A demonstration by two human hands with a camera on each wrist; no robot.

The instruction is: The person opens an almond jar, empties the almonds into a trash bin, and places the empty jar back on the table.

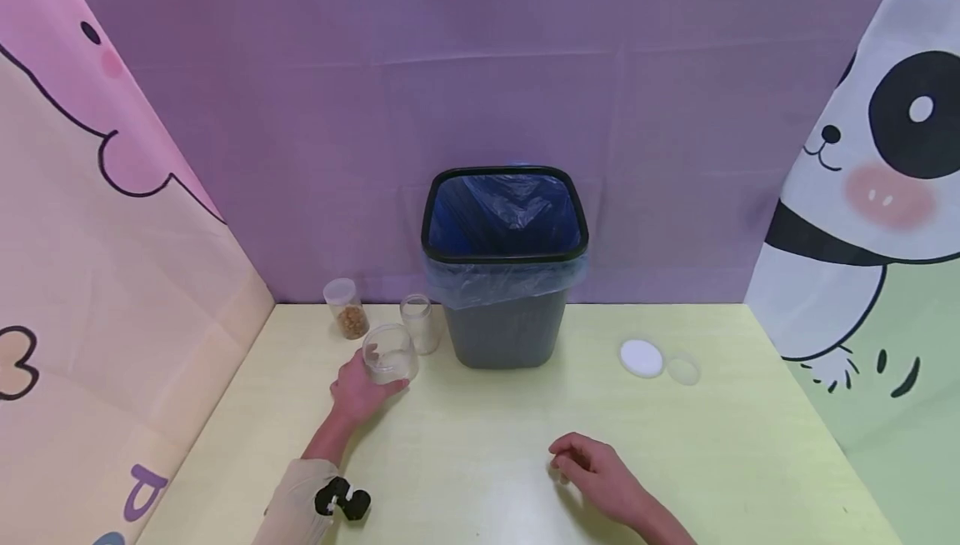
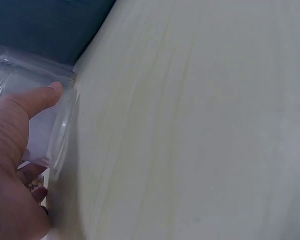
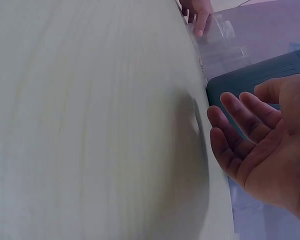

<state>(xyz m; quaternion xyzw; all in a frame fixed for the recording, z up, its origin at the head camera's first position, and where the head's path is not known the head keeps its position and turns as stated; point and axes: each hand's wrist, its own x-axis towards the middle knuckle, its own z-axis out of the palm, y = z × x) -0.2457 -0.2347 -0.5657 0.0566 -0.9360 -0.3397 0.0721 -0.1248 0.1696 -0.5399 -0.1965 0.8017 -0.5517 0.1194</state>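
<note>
While gripped, clear round jar (image 1: 389, 352), smooth tabletop (image 1: 480, 462)

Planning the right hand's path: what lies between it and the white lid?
Only bare table, per the head view: the right hand rests open, the white lid beyond it, nothing between.
</note>
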